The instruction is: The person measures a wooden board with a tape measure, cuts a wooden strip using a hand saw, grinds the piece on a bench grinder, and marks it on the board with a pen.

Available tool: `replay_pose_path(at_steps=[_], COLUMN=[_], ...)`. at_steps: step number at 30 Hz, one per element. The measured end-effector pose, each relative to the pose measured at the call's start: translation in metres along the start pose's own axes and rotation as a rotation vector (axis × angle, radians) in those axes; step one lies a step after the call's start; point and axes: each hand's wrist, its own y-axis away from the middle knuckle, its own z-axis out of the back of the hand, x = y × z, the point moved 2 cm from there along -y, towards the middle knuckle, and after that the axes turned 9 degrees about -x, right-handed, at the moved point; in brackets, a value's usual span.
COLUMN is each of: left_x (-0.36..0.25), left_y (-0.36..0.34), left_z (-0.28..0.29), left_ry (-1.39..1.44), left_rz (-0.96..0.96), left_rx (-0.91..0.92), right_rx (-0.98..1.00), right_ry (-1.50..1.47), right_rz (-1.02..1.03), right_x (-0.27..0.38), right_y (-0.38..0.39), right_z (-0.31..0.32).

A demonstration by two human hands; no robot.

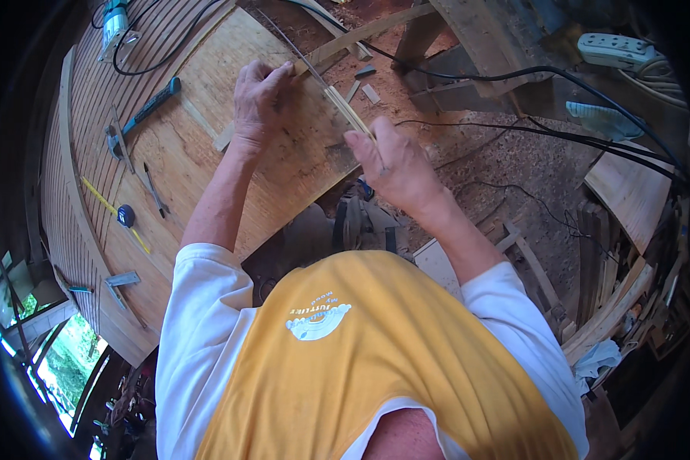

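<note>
My right hand (397,165) is wrapped round the straight pale wooden handle of a saw (348,110). Its thin blade appears almost edge-on and runs up and left across a narrow wood strip (360,34). My left hand (259,100) pinches the near end of that strip at the edge of a plywood board (284,169), just left of the blade. From there the strip slants away to the upper right. Whether the blade has cut into the wood is too fine to tell.
Left on the slatted bench lie a hammer (152,105), a tape measure (125,215) with its tape out, and a small square (120,280). A corded power tool (116,31) stands at the upper left. Black cables (544,70) cross the right side near a white power strip (617,50).
</note>
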Motion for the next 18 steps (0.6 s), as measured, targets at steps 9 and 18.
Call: replay_pose_path(at_steps=[9, 18], left_x=[-0.004, -0.007], left_y=[-0.007, -0.010], left_z=[-0.006, -0.002], left_ry=[-0.016, -0.033], left_rz=[-0.006, 0.002], left_rx=[-0.020, -0.031], right_rx=[-0.031, 0.026], right_ry=[-0.142, -0.109], right_rz=[0.068, 0.034], right_x=[-0.011, -0.015], right_y=[-0.040, -0.027], right_z=[-0.005, -0.002])
